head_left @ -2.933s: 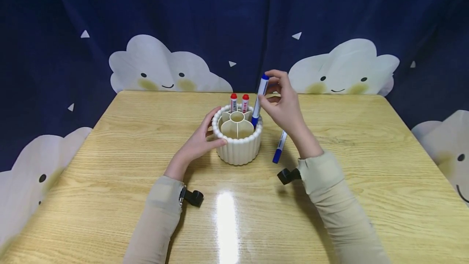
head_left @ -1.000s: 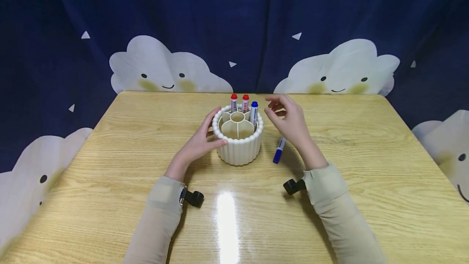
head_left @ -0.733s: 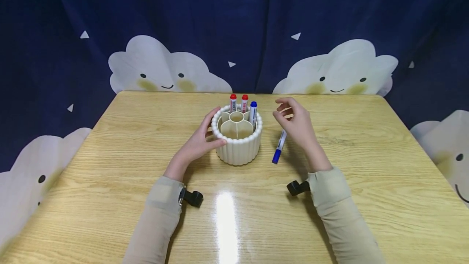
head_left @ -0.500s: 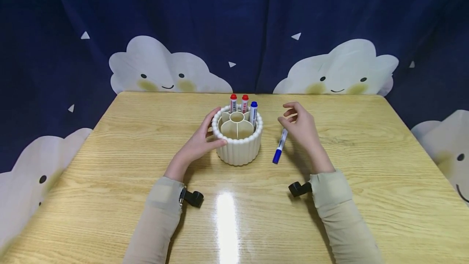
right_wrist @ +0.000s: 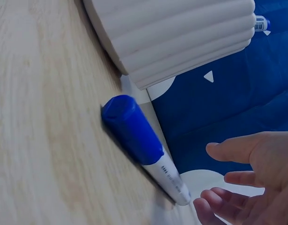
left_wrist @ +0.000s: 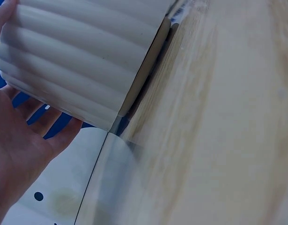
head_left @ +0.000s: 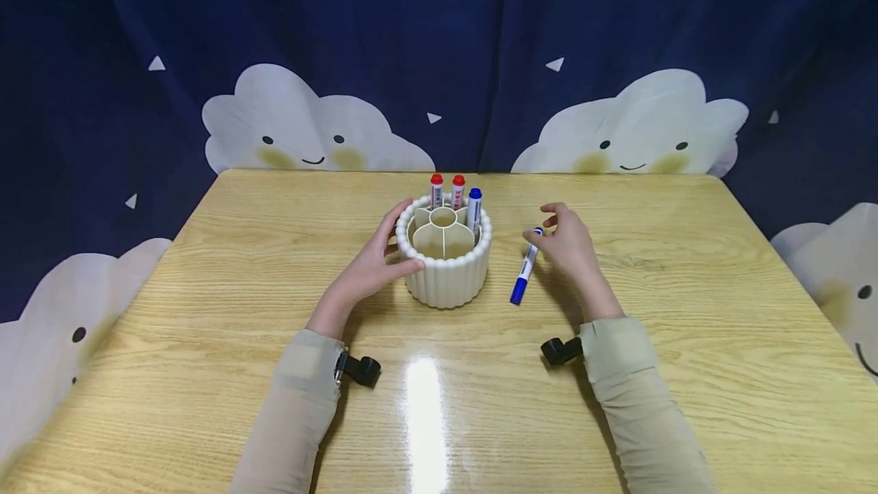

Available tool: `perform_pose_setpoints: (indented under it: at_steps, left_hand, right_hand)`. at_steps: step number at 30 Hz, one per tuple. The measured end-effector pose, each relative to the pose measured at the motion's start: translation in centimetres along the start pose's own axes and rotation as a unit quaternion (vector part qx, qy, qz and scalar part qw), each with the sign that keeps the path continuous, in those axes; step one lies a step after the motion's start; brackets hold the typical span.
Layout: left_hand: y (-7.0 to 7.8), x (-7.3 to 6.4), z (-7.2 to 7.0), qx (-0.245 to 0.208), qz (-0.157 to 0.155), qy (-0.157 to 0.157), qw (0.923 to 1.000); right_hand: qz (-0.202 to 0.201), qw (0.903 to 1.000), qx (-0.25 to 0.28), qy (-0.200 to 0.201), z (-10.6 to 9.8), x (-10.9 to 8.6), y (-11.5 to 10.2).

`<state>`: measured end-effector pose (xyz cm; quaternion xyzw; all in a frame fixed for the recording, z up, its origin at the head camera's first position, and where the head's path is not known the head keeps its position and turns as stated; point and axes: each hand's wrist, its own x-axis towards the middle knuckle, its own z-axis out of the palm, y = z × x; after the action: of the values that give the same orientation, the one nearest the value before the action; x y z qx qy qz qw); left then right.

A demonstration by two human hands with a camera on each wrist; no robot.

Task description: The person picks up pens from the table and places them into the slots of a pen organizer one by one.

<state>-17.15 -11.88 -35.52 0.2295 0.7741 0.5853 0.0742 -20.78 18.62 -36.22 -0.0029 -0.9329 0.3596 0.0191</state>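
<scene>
My left hand point(head_left: 370, 261) holds a cream ribbed pen holder point(head_left: 447, 284) by its left side, thumb at the front and fingers reaching round the back. Two red-capped markers point(head_left: 458, 193) and a blue-capped marker point(head_left: 474, 213) stand upright in its rear and right compartments; the front ones look empty. To its right, another blue-capped marker point(head_left: 526, 267) lies on the table, cap toward me. My right hand point(head_left: 569, 246) hovers at that marker's far end with thumb and fingers parted. In the right wrist view, a gap separates the fingers from the lying marker point(right_wrist: 134, 133).
The wooden table point(head_left: 206, 288) stretches out on both sides of the pen holder. Behind its far edge hangs a dark blue curtain point(head_left: 453, 36) with cloud prints. A small black camera point(head_left: 559, 351) is on the right wrist, and another black camera point(head_left: 363, 370) on the left.
My right hand lowered a blue-capped marker into the pen holder and let go. It then moved right and down to the lying marker. The left hand stayed on the holder.
</scene>
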Motion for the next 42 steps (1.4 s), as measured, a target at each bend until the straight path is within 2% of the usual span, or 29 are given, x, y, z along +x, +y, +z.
perform_pose_setpoints:
  at_steps: [10, 20, 28, 36, 42]
  left_hand:
    - [0.1, -0.1, 0.0, -0.004, 0.0, 0.0, 1.0]
    - [0.2, 0.0, -0.1, 0.003, -0.001, 0.002, 1.0]
    - [0.1, 0.0, 0.0, 0.001, -0.003, 0.004, 1.0]
    - [0.2, 0.0, 0.0, -0.002, -0.001, 0.003, 1.0]
    - [0.2, 0.0, 0.0, -0.002, -0.005, 0.002, 1.0]
  right_hand:
    - [0.038, 0.9986, -0.023, -0.03, 0.7, 0.2, 0.8]
    - [0.061, 0.9965, 0.001, -0.057, 1.1, 0.4, 0.9]
    - [0.05, 0.996, -0.022, -0.07, 1.1, 0.6, 1.0]
    - [0.05, 0.9955, 0.005, -0.08, 0.7, 0.5, 0.9]
    - [0.054, 0.9956, 0.033, -0.068, 0.0, 0.1, 0.5]
